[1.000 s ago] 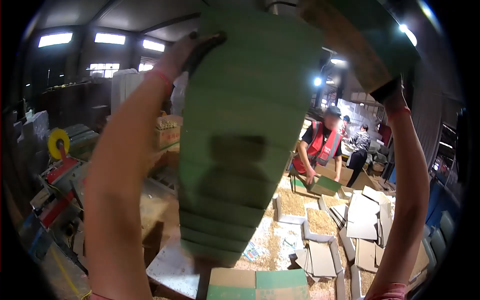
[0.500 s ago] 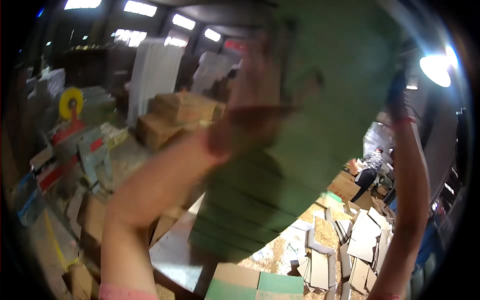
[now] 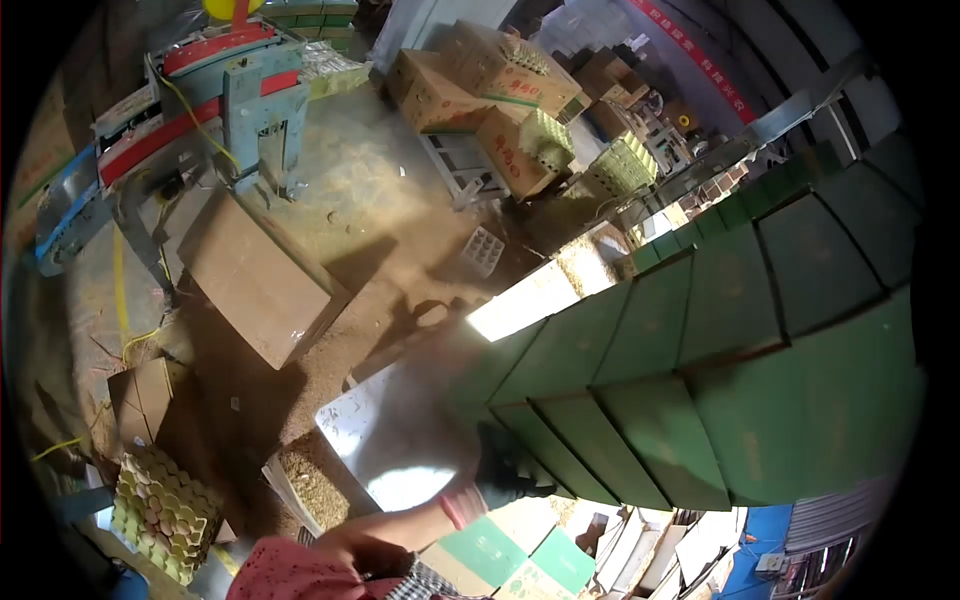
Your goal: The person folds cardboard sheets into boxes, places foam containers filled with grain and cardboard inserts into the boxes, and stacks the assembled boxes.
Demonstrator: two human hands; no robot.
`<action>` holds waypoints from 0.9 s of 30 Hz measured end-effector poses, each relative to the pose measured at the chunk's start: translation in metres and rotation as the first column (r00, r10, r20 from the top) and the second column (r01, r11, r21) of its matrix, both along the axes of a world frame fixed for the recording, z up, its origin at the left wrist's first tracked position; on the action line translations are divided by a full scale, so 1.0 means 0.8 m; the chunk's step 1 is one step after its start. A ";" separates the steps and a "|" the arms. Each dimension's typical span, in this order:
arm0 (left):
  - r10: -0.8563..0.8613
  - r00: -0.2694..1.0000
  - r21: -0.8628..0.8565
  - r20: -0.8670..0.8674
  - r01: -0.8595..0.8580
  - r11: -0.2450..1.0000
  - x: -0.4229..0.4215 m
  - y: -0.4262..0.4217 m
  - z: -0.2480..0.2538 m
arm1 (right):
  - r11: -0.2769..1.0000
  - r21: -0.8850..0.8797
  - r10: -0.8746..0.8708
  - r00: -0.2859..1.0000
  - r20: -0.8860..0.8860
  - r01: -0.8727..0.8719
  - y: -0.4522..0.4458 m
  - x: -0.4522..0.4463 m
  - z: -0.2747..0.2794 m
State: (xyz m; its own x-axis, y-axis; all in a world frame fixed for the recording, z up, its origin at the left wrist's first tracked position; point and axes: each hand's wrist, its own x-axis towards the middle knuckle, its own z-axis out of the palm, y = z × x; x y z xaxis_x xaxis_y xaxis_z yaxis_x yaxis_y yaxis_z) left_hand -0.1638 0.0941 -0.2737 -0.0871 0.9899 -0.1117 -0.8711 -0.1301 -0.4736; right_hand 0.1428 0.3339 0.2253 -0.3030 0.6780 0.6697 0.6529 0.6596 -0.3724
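A long stack of overlapping green cardboard pieces [image 3: 650, 370] slants across the right half of the view, its far end rising to the upper right. My left hand [image 3: 510, 470], in a dark glove with a pink band at the wrist, holds the stack at its lower left edge; its fingers are partly hidden there. Below the hand lies a green and brown carton [image 3: 485, 550]. A white board [image 3: 365, 430] is just left of the hand, partly in shadow. My right hand is not visible.
A brown carton [image 3: 260, 270] stands on the floor at left, near a red and blue-grey machine [image 3: 265, 120]. Egg trays [image 3: 165, 515] are at lower left. More cartons [image 3: 510, 70] stand at the back. Flat cardboard pieces [image 3: 705, 545] lie at lower right.
The view has swung left and down. The green stack, upright before, now slants to the right. My left hand has moved down to its lower edge; my right hand has left view.
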 end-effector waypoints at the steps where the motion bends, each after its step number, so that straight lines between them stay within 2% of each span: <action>1: 0.018 0.999 0.031 0.042 -0.019 0.999 -0.005 0.006 0.002 | 1.000 -0.004 -0.022 1.000 -0.003 0.022 0.001 0.003 -0.005; 3: 0.041 0.999 -0.081 0.013 -0.039 0.996 -0.012 0.018 0.021 | 0.998 -0.027 -0.053 0.999 0.013 0.053 0.007 -0.001 -0.014; 4: 0.016 0.998 -0.123 0.059 -0.008 0.992 -0.022 0.032 0.022 | 0.997 -0.033 -0.064 0.998 0.014 0.065 0.007 -0.003 -0.019; 5: 0.051 0.998 -0.071 0.024 -0.049 0.996 -0.033 0.048 0.018 | 0.997 -0.038 -0.070 0.997 0.025 0.071 0.008 0.000 -0.023; 7: 0.108 0.992 0.183 0.069 -0.119 0.976 -0.064 0.091 -0.007 | 0.995 -0.052 -0.088 0.996 0.024 0.089 0.010 -0.004 -0.033; 9: 0.059 0.996 0.167 -0.073 -0.046 0.985 -0.114 0.117 -0.001 | 0.993 -0.049 -0.103 0.994 0.036 0.105 0.014 -0.001 -0.036; 11: 0.028 0.993 0.171 -0.116 -0.007 0.985 -0.161 0.144 -0.004 | 0.991 -0.057 -0.117 0.992 0.045 0.119 0.017 -0.001 -0.042; 13: 0.199 0.962 0.432 -0.190 -0.100 0.896 -0.198 0.202 -0.032 | 0.990 -0.064 -0.122 0.991 0.058 0.126 0.023 -0.007 -0.048; 14: 0.194 0.962 0.428 -0.192 -0.096 0.899 -0.213 0.223 -0.047 | 0.990 -0.058 -0.125 0.990 0.064 0.129 0.022 -0.012 -0.051; 15: -0.286 0.902 0.656 0.322 0.005 0.755 -0.228 0.238 -0.055 | 0.989 -0.067 -0.129 0.990 0.065 0.133 0.023 -0.012 -0.056; 16: -0.525 0.693 0.755 0.493 -0.041 0.654 -0.233 0.256 -0.061 | 0.989 -0.065 -0.128 0.990 0.068 0.132 0.025 -0.013 -0.062; 17: -0.742 0.399 0.827 0.539 -0.084 0.555 -0.240 0.270 -0.061 | 0.989 -0.067 -0.129 0.989 0.071 0.133 0.027 -0.016 -0.064; 18: -0.462 0.776 0.719 0.429 0.016 0.695 -0.241 0.280 -0.047 | 0.990 -0.068 -0.119 0.990 0.074 0.124 0.026 -0.016 -0.069; 19: -0.132 0.980 0.568 0.147 0.026 0.823 -0.238 0.288 -0.034 | 0.990 -0.063 -0.123 0.989 0.078 0.128 0.027 -0.016 -0.071; 20: 0.156 0.960 0.415 -0.232 -0.048 0.909 -0.234 0.296 -0.027 | 0.991 -0.064 -0.113 0.990 0.082 0.118 0.030 -0.021 -0.074; 21: 0.127 0.963 0.409 -0.238 -0.019 0.912 -0.232 0.306 -0.029 | 0.991 -0.067 -0.109 0.990 0.090 0.115 0.029 -0.021 -0.075; 23: 0.183 0.980 0.444 -0.079 -0.130 0.886 -0.225 0.324 -0.034 | 0.995 -0.054 -0.084 0.992 0.095 0.090 0.035 -0.031 -0.078; 24: 0.141 0.985 0.442 -0.096 -0.085 0.893 -0.223 0.331 -0.043 | 0.996 -0.052 -0.066 0.993 0.098 0.071 0.035 -0.039 -0.083; 25: -0.284 0.883 0.679 0.373 -0.051 0.732 -0.226 0.334 -0.055 | 0.998 -0.046 -0.048 0.994 0.096 0.053 0.038 -0.045 -0.083; 26: -0.512 0.699 0.765 0.498 -0.077 0.639 -0.230 0.333 -0.064 | 0.999 -0.033 -0.028 0.995 0.095 0.031 0.040 -0.056 -0.086; 27: -0.720 0.449 0.831 0.529 -0.100 0.548 -0.234 0.334 -0.075 | 1.000 -0.026 -0.001 0.995 0.098 0.003 0.042 -0.072 -0.087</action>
